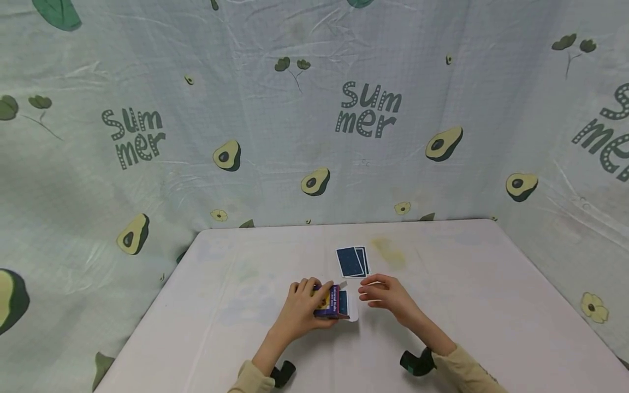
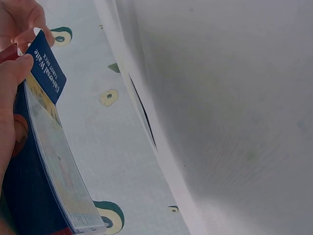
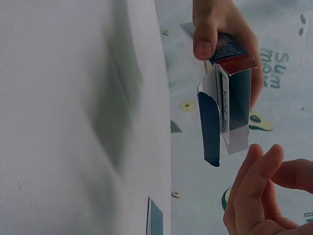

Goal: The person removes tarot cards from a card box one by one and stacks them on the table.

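My left hand (image 1: pixel 301 310) grips a tarot deck box (image 1: pixel 324 307), its thumb and fingers on opposite sides. The box is blue and purple with a yellow picture, and "Universal Waite" is printed on it. In the right wrist view the box's end stands open, with a long flap (image 3: pixel 210 128) hanging out and the edges of cards (image 3: pixel 225 105) showing inside. My right hand (image 1: pixel 388 297) hovers just right of the open end, fingers loosely bent and holding nothing. Farther back, a few blue-backed cards (image 1: pixel 350 262) lie overlapping on the table.
The white table (image 1: pixel 236 338) reaches back to a hanging cloth (image 1: pixel 265 125) printed with avocados and "summer". Black wrist-worn devices show at both wrists, the right one (image 1: pixel 416 363) low over the table. A yellowish stain (image 1: pixel 388 251) marks the surface beside the cards.
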The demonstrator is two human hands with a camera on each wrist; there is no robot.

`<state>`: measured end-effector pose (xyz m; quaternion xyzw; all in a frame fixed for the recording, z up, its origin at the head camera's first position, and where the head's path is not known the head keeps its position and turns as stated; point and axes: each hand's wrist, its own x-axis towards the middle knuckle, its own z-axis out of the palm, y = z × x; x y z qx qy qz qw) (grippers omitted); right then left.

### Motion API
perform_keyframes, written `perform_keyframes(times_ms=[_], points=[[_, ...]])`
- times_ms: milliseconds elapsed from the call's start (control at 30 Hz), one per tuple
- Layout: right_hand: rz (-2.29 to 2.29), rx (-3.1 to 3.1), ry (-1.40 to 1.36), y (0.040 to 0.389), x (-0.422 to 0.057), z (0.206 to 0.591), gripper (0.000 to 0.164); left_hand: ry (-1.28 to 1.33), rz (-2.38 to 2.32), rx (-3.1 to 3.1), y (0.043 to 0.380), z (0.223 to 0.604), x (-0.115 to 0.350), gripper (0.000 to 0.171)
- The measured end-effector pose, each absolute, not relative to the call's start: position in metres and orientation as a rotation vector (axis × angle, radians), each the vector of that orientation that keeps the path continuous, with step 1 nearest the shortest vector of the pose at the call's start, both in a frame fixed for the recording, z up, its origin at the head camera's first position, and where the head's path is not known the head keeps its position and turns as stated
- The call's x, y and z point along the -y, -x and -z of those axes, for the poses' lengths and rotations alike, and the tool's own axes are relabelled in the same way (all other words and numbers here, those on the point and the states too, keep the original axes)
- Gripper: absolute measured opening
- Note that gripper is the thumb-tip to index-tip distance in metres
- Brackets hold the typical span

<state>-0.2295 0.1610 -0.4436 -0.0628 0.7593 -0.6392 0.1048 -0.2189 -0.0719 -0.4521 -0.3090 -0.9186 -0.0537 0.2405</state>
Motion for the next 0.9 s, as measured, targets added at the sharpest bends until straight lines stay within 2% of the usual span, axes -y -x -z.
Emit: perform_keyframes(times_ms=[567,900], points=[[1.786,-2.131,0.248,0.224,-0.151,0.449,0.037,0.918,0.194,2.45,0.218,0.458,0.071,0.078],[1.768,-2.136,0.185,0.222,-0.146,0.456,0.037,0.935,0.179,2.495,0.213,0.455,0.069,0.077]])
